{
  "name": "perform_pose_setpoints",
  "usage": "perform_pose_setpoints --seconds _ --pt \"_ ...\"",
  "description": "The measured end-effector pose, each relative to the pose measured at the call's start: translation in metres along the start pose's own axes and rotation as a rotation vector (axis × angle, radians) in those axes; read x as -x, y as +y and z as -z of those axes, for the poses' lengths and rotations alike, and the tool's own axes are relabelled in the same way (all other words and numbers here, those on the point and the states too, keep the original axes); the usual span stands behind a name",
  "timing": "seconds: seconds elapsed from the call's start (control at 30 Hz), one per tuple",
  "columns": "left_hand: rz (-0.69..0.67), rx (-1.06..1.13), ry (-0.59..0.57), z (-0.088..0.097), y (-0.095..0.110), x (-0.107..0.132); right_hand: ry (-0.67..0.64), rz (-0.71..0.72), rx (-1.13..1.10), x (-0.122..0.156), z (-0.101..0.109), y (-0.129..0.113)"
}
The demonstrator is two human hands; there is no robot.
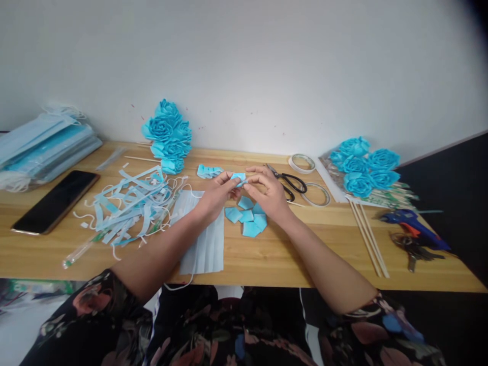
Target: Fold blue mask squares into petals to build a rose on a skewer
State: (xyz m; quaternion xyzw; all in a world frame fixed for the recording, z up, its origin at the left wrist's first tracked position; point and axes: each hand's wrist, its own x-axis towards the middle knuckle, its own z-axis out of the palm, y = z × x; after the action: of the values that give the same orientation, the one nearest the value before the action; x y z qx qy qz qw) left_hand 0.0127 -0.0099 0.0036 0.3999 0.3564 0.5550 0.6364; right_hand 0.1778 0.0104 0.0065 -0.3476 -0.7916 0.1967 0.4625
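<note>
Over the middle of the wooden table (267, 259), my left hand (217, 193) and my right hand (267, 193) pinch a small blue square of mask fabric (239, 177) between their fingertips. Just below the hands lies a small heap of similar blue squares (247, 217). A flat face mask (204, 239) rests under my left wrist. A row of folded blue pieces (209, 171) sits just behind the hands.
A pile of cut mask strips (129, 203) and a phone (55, 201) lie left, with stacked masks (41, 147) behind. Blue fabric roses (168, 134) lean on the wall. Scissors (287, 182), tape rolls (302, 162), more roses (362, 168), sticks (368, 239), a glue gun (414, 226) and keys (414, 249) lie right.
</note>
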Motion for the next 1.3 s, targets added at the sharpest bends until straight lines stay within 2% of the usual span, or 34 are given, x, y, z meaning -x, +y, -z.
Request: perform_pose_setpoints --seconds 0.13,0.3,0.57,0.73,1.07,1.3 --pt "0.014 -0.015 0.009 -0.0012 0.0007 0.0000 -0.012 -0.110 -0.088 0.0005 -0.0012 0.0002" --pt "0.012 -0.011 0.016 -0.0009 0.0014 -0.0002 -0.038 -0.148 -0.174 0.0011 -0.0028 0.0027" --pt "-0.016 0.032 0.050 0.0056 -0.0011 -0.0047 -0.046 -0.090 -0.142 0.0011 -0.0014 -0.0008" --pt "0.001 0.046 0.090 0.0073 -0.0017 -0.0069 -0.102 -0.037 -0.154 0.0013 0.0001 -0.0015" --pt "0.043 0.039 -0.001 0.0027 -0.0017 -0.0023 -0.073 -0.002 -0.035 -0.0007 0.0010 0.0009" --pt "0.025 0.036 -0.018 0.0028 -0.0024 -0.0025 -0.073 -0.102 -0.140 -0.0004 -0.0008 -0.0004"
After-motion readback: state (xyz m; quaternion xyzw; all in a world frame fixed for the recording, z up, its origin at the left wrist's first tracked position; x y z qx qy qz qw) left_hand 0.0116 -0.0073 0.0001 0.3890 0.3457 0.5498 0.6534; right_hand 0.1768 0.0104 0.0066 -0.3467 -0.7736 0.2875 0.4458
